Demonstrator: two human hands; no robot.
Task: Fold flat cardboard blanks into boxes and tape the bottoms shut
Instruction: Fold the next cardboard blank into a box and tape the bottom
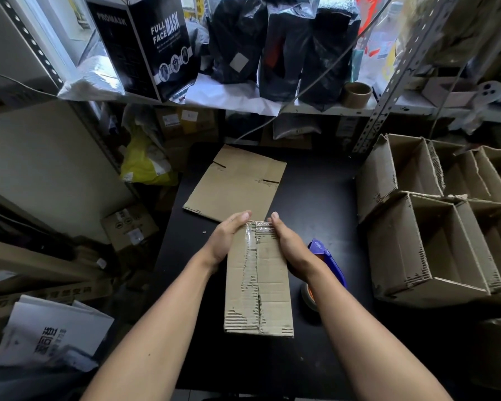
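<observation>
Left hand (225,238) and right hand (290,245): flat, fingers straight, pressed against opposite sides of taped box (258,280). Tape dispenser (326,257) just right of right hand. Flat blank (236,182) beyond fingertips.

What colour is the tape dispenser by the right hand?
Blue-purple, seen in the head view: tape dispenser.

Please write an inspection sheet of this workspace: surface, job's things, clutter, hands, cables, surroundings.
Surface: black table top.
Job's things: folded brown cardboard box with clear tape along its seam; flat brown cardboard blank behind it; blue tape dispenser at right; open finished cardboard boxes stacked right.
Clutter: empty brown tape core on shelf.
Hands: left hand and right hand press flat on the box sides.
Cables: grey cable across shelf.
Surroundings: black mask carton, yellow plastic bag.
</observation>
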